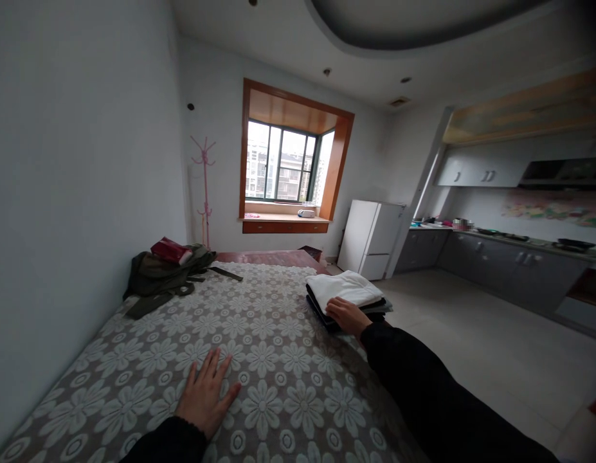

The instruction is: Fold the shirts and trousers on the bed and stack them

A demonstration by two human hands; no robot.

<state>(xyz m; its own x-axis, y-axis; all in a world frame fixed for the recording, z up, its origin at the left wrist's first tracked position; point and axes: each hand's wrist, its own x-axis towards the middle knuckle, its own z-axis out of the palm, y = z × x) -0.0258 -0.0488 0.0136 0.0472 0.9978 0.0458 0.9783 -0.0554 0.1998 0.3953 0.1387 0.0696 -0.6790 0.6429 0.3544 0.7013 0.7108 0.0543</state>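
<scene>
My left hand [207,393] is open, its fingers spread over the flower-patterned bed cover [261,357]. Off to the right, my right hand [344,315] is on the near edge of a white folded garment [348,288], with its fingers bent together on the cloth and the thumb hidden. That garment lies on top of a stack of dark folded clothes [317,311] at the bed's right edge. Both arms wear black sleeves.
A dark green backpack [153,273] with a red packet [168,250] on it lies against the left wall. Beyond the bed stand a pink coat rack [206,186] and a white refrigerator [362,230]. Kitchen cabinets [495,257] line the right side, across the tiled floor [452,328].
</scene>
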